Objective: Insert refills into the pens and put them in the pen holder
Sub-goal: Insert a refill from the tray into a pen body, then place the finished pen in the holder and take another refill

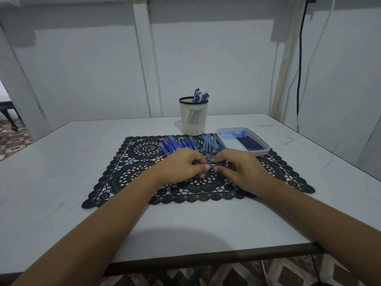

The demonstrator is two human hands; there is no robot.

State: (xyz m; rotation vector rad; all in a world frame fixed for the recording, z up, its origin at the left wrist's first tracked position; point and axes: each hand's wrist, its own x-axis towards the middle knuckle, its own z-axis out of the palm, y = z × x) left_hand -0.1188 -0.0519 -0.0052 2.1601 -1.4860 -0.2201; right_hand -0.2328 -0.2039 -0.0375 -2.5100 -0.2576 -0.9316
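Both hands meet over the middle of a black lace mat [127, 172]. My left hand [181, 165] and my right hand [239, 168] pinch the two ends of one blue pen [214, 163], held level between the fingertips. Behind the hands lies a pile of blue pen parts with caps [175, 144], and to its right a bunch of pale blue barrels [210, 144]. A cream slotted pen holder [193, 118] stands upright at the mat's far edge with several blue pens [200, 96] sticking out of it.
A pale blue tray [266, 150] holding dark refills [248, 142] sits at the mat's far right corner. The white table [61, 162] ends in a dark front edge near me. A black cable [300, 58] hangs down the wall at right.
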